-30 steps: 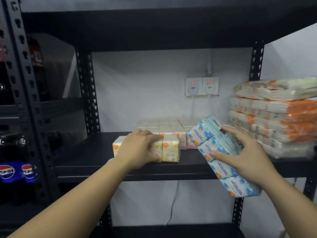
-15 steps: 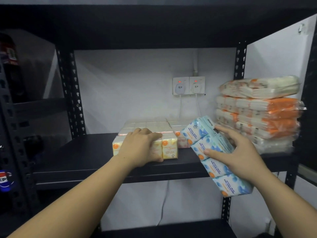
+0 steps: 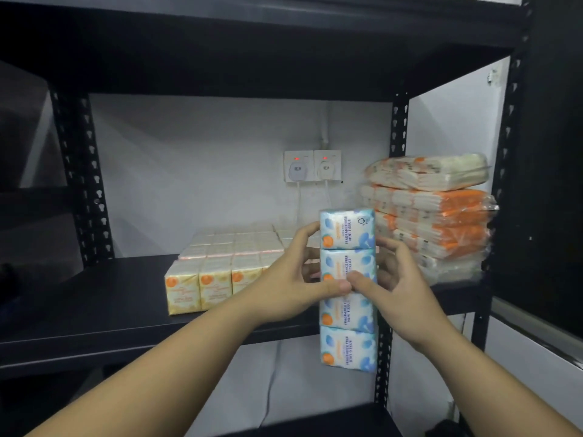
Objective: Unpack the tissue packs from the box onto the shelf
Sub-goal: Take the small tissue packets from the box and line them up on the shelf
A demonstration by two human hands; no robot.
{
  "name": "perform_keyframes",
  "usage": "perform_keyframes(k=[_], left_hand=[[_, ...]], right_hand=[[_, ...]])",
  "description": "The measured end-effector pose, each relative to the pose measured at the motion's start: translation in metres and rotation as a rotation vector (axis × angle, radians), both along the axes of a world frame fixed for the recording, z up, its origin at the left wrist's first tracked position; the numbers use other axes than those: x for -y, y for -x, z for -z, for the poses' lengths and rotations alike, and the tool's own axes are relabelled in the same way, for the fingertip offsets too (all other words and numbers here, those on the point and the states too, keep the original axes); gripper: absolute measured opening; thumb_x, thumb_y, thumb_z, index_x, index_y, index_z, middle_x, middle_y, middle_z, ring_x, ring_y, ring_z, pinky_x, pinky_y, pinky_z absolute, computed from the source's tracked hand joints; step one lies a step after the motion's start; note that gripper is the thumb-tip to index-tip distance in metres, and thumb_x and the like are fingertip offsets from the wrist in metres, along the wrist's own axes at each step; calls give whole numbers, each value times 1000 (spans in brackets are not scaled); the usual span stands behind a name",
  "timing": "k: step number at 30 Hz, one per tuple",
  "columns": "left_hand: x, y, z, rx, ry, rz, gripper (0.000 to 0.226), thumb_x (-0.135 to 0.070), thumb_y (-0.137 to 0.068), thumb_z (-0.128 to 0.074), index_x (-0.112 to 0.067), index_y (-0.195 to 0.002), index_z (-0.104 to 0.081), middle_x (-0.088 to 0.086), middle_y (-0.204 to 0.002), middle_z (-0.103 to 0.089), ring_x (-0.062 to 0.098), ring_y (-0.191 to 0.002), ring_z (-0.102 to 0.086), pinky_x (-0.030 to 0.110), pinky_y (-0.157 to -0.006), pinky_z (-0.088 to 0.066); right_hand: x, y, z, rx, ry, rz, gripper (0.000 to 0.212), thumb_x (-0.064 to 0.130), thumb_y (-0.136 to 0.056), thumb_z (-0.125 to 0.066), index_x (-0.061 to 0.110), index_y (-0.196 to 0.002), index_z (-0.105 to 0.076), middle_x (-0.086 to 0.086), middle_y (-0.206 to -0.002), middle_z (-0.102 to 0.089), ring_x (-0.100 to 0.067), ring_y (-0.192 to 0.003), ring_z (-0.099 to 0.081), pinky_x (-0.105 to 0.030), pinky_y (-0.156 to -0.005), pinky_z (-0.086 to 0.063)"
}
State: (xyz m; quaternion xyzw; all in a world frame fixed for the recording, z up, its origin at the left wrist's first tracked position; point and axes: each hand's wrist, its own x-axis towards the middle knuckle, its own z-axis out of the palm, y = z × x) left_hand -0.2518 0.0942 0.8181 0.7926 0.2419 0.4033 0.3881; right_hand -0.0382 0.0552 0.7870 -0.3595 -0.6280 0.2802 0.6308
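A blue and white strip of mini tissue packs (image 3: 347,348) stands upright in the air in front of the black shelf board (image 3: 104,298). My left hand (image 3: 284,285) grips its left side, thumb across the front. On the other side my right hand (image 3: 397,288) holds it, thumb on the front, fingers curled behind. Yellow and orange tissue packs (image 3: 198,288) stand in rows on the shelf to the left, with pale packs (image 3: 239,244) behind them. The box is out of view.
Large wrapped orange and white tissue bundles (image 3: 441,216) are stacked at the shelf's right end. Two wall sockets (image 3: 312,165) with plugs sit on the white wall behind. Black perforated posts (image 3: 399,121) frame the bay, and a shelf board runs overhead.
My left hand left the yellow packs and took hold of the blue strip. The strip turned from tilted to upright and moved toward the middle. The view shifted right.
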Motion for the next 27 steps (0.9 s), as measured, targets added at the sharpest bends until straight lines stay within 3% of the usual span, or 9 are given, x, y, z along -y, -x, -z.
perform_keyframes(k=[4, 8, 11, 14, 17, 20, 22, 24, 27], left_hand=[[-2, -11, -2, 94, -31, -44, 83, -26, -79, -91, -54, -141, -43, 1, -125, -65, 21, -111, -73, 47, -88, -63], [-7, -20, -19, 47, -87, -8, 84, -32, -71, -94, -55, -140, -52, 3, -127, -63, 24, -112, -70, 48, -88, -62], [-15, -22, -25, -35, -123, -35, 95, -50, -64, -95, -55, -144, -44, -5, -127, -64, 13, -112, -69, 38, -93, -60], [-23, -15, -18, -185, -83, -57, 92, -54, -57, -96, -55, -133, -44, -9, -122, -61, 3, -105, -68, 33, -93, -59], [-29, -13, -14, -164, -78, -60, 74, -45, -57, -98, -49, -117, -54, -13, -109, -68, 11, -97, -71, 36, -87, -61], [-33, -19, -28, -192, -193, -113, 65, -48, -58, -95, -47, -114, -62, -16, -107, -68, 11, -98, -70, 37, -85, -61], [-37, -23, -40, -226, -236, -134, 62, -48, -61, -93, -44, -116, -66, -12, -113, -69, 11, -101, -70, 42, -87, -61], [-43, -27, -51, -303, -271, -155, 59, -49, -64, -92, -45, -117, -68, -14, -116, -70, 7, -103, -70, 42, -87, -61], [-52, -32, -57, -432, -326, -196, 55, -48, -66, -93, -45, -116, -69, -17, -115, -71, 5, -101, -69, 41, -85, -62]], right_hand=[[4, -16, -15, 62, 3, -11, 83, 60, -61, -91, 42, -131, -50, 14, -123, -72, -10, -113, -70, -28, -81, -61], [7, -38, -58, 144, -13, 83, 94, 55, -56, -93, 35, -138, -52, 9, -122, -73, -9, -111, -71, -31, -86, -60], [7, -52, -81, 217, -27, 108, 73, 46, -60, -90, 21, -125, -67, 3, -111, -78, -17, -105, -74, -33, -82, -62], [4, -62, -77, 48, -5, 63, 62, 35, -65, -86, 12, -120, -69, -8, -110, -78, -27, -104, -76, -39, -77, -64], [5, -70, -71, -53, 69, 4, 55, 28, -72, -80, 7, -121, -67, -12, -111, -78, -29, -101, -76, -34, -71, -63], [5, -79, -72, 203, -21, 190, 46, 34, -79, -81, 16, -120, -70, -3, -110, -78, -15, -97, -77, -24, -73, -61], [4, -85, -72, 371, -94, 326, 52, 35, -79, -88, 30, -126, -66, 6, -115, -75, -9, -100, -74, -28, -80, -61], [0, -87, -69, 503, -131, 414, 74, 44, -70, -93, 41, -135, -57, 13, -126, -69, -6, -109, -69, -36, -93, -58], [-11, -89, -59, 678, -133, 533, 103, 64, -61, -90, 49, -149, -38, 15, -148, -53, -8, -130, -51, -36, -107, -45]])
